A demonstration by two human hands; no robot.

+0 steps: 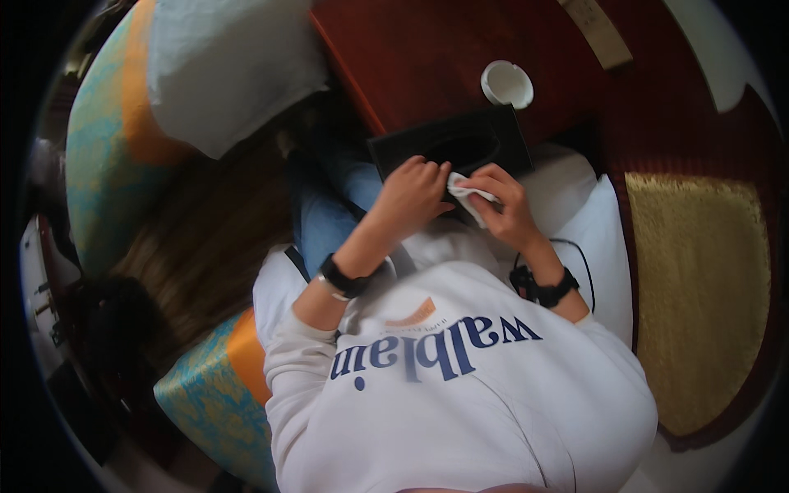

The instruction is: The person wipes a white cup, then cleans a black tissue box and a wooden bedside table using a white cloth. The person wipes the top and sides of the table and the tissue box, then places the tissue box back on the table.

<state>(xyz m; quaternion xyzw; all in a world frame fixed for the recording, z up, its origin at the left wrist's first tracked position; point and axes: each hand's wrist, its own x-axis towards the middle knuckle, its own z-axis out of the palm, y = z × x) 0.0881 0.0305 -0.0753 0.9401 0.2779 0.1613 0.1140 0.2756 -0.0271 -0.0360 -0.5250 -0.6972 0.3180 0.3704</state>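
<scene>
At the near end of a shiny red-brown wooden table [394, 66] was a flat black box with an oval hole in its top [427, 146]. I could not tell if the box lay on the table or was held up at its edge. A round white dish with a thick rim [505, 86] sat on the table, just past the box. Farther back lay a long, flat, tan strip [600, 37].

The right hand [511, 207] pinched a small, crumpled piece of soft white cloth or paper [470, 195] between its thumb and fingers. This white piece was between the two hands, near the side of the box closest to the person. The left hand [415, 193] was at that same side, with its fingers bent. I could not tell if it gripped anything. A black band [345, 277] was around the left wrist, and another black band [557, 291] was around the right.

The person wore a white long-sleeved top [460, 419] and blue jeans [316, 218]. Beside the table, to the left, was a bed with a white sheet [238, 74] and a blue-green and orange patterned cover [107, 156]. The floor [189, 218] looked brown and dim. On the right was a fuzzy gold panel [699, 287] with a dark red edge.
</scene>
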